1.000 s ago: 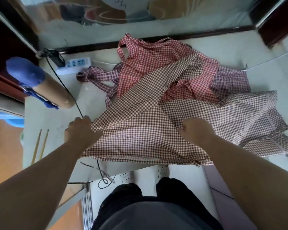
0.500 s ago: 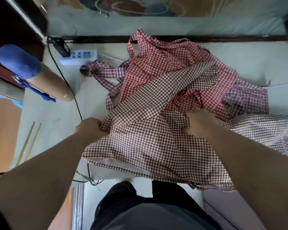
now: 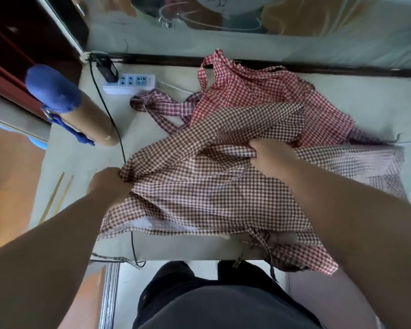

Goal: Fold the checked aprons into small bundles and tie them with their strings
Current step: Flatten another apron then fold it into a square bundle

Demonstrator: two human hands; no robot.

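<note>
As the right hand has reached farther, the brown apron bunches

Bare hands and forearms; dark trousers on the legs.

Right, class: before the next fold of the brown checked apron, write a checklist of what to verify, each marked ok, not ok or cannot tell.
1. Grip of left hand on a corner of the brown apron: ok.
2. Grip of right hand on its bunched middle: ok.
3. Brown apron lying flat: not ok, rumpled.
4. Clear of the red apron: not ok, a strip overlaps it.
5. Strings untangled: cannot tell.
</note>
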